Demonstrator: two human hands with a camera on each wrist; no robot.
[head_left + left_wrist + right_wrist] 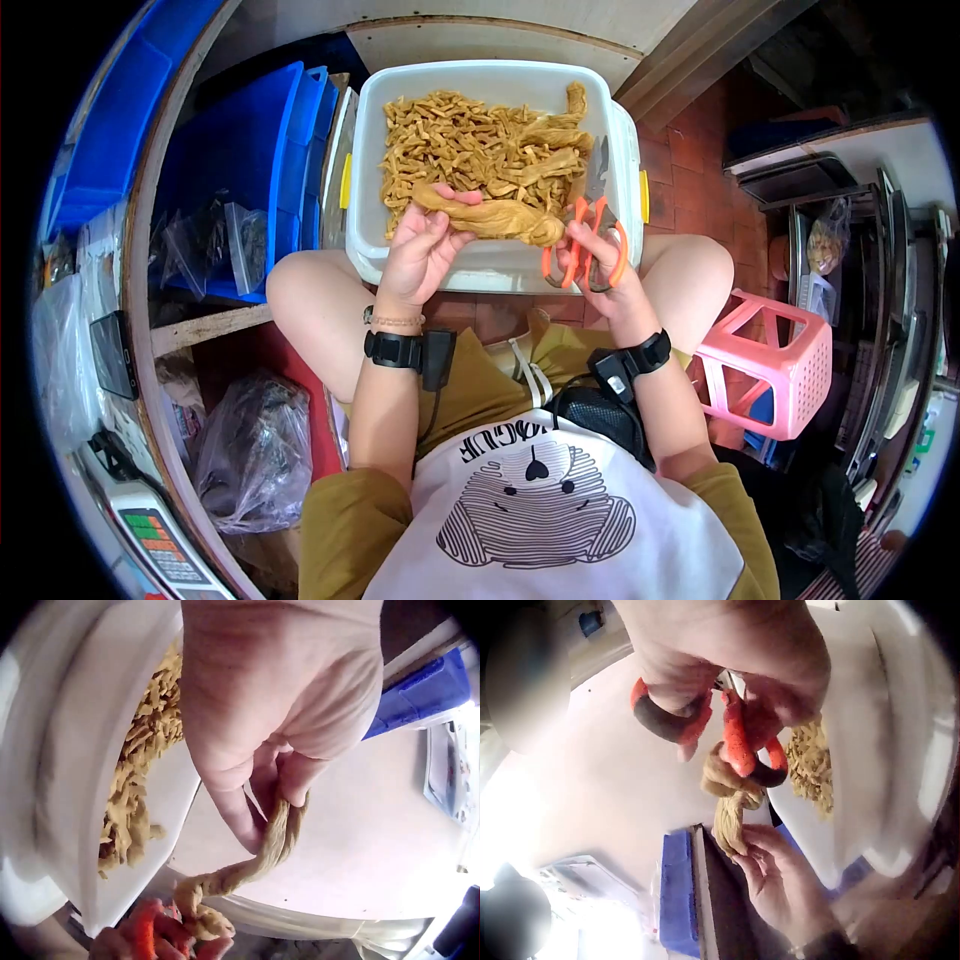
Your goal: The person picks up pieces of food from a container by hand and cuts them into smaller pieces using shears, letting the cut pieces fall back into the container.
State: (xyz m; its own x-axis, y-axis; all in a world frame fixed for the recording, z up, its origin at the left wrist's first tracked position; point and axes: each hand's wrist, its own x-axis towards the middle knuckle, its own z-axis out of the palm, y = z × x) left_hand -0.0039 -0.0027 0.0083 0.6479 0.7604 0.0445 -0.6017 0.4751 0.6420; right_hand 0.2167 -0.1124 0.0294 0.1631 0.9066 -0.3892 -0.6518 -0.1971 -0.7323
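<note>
My left hand (412, 265) holds one end of a long, wrinkled tan-brown strip (490, 217) between thumb and fingers. The strip stretches sideways over the near side of a white plastic tub (362, 150) and ends in a knotted lump by my right hand (622, 292). That hand grips orange-handled scissors (600, 165), thumb and fingers in the loops, blades pointing away over the tub's right side. In the right wrist view, the lump (724, 776) sits right at the fingertips beneath the handles. Many short cut pieces (440, 130) of similar colour fill the tub, with longer uncut strips (550, 135) at its right.
The tub stands in front of my knees, with yellow latches (346, 181) on its sides. Blue bins (235, 170) occupy a shelf at the left, above a plastic bag (255, 450). A pink stool (775, 365) lies on the right, near a rack (880, 290).
</note>
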